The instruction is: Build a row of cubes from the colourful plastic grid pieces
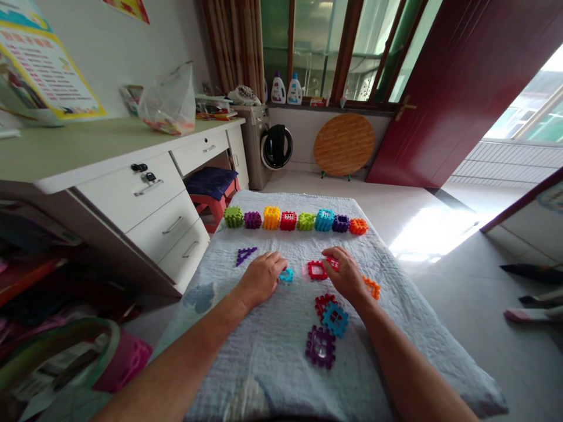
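Observation:
My left hand (264, 275) is closed at the edge of a small light-blue plastic building piece (287, 275) on the cloth. In the fingers of my right hand (346, 272) is a red panel (333, 263), partly covered by the hand. Just left of that panel lies a red square frame (316, 270) with toothed edges. A purple triangular piece (245, 255) rests beyond my left hand, and an orange piece (372, 287) is at the right of my right wrist. Nearer to me are a dark red piece (323, 303), a blue window panel (335, 319) overlapping it, and a purple window panel (321, 347).
Along the far side of the cloth-covered table (264, 363) runs a row of several assembled cubes, among them a yellow cube (271, 218) and an orange one (358, 227). A white desk (132, 149) with drawers stands left, a stool (213, 184) beside it.

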`<act>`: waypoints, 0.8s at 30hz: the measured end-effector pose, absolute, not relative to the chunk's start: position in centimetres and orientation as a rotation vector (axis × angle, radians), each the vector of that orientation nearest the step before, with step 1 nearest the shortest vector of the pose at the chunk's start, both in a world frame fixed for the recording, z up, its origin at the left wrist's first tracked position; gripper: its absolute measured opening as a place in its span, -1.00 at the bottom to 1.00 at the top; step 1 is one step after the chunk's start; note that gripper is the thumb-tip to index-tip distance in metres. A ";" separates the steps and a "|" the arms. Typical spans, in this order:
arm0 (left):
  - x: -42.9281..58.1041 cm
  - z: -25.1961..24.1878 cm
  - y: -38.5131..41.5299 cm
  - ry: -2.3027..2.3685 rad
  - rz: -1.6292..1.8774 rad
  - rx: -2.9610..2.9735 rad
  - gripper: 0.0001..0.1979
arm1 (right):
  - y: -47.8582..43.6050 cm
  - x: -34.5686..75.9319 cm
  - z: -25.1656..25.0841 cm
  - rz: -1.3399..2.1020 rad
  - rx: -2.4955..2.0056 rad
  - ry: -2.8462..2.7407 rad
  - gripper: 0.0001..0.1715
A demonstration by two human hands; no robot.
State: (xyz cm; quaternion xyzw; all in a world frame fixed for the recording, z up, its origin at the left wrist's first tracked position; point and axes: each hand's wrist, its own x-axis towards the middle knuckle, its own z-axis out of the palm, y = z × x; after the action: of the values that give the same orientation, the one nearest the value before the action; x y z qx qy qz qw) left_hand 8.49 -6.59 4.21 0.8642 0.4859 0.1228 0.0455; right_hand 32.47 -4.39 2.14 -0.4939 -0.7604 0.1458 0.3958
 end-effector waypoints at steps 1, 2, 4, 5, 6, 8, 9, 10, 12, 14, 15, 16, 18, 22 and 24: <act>8.3 4.0 -6.6 1.405 0.371 2.633 -0.71 | -4.4 32.5 2.1 0.372 -1.254 -1.929 -0.83; 8.0 3.9 -6.7 1.335 0.380 2.613 -0.66 | -4.4 32.6 2.1 0.374 -1.254 -1.933 -0.83; 7.3 3.5 -6.8 1.259 0.456 2.550 -0.53 | -4.4 32.7 2.0 0.379 -1.250 -1.943 -0.82; 7.0 3.4 -6.9 1.248 0.512 2.518 -0.47 | -4.3 32.7 1.9 0.382 -1.249 -1.949 -0.82; 6.6 3.1 -6.8 1.251 0.572 2.486 -0.43 | -4.2 32.7 2.0 0.388 -1.253 -1.960 -0.82; 6.1 2.5 -6.7 1.308 0.702 2.422 -0.42 | -4.0 32.7 2.4 0.412 -1.281 -2.001 -0.85; 5.8 2.1 -6.5 1.352 0.759 2.386 -0.44 | -4.1 32.7 2.9 0.434 -1.301 -2.044 -0.88; 5.6 1.7 -6.3 1.398 0.807 2.345 -0.47 | -4.2 32.8 3.5 0.468 -1.320 -2.109 -0.91; 5.3 0.8 -5.9 1.464 0.868 2.261 -0.53 | -4.9 33.1 5.1 0.560 -1.338 -2.296 -0.95; 5.1 0.1 -5.5 1.477 0.891 2.196 -0.59 | -6.3 33.6 6.8 0.652 -1.330 -2.492 -0.94; 5.0 -0.2 -5.4 1.474 0.899 2.176 -0.61 | -7.2 33.8 7.6 0.667 -1.324 -2.566 -0.89; 4.9 -0.3 -5.3 1.469 0.907 2.166 -0.63 | -8.2 34.0 8.2 0.663 -1.334 -2.607 -0.80; 4.9 -0.5 -5.2 1.459 0.917 2.170 -0.65 | -10.3 34.3 8.8 0.618 -1.408 -2.654 -0.61; 4.9 -0.5 -5.2 1.454 0.924 2.205 -0.67 | -13.3 34.3 7.7 0.503 -1.520 -2.698 -0.49; 5.0 -0.6 -5.2 1.457 0.927 2.217 -0.68 | -13.8 34.3 6.9 0.509 -1.527 -2.679 -0.51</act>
State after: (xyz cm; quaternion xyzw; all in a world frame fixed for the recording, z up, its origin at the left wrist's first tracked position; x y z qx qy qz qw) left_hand 5.00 -5.23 -0.59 0.7782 0.5114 0.3252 0.1648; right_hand 34.29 -13.81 6.90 -0.4886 -0.8571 0.1628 0.0081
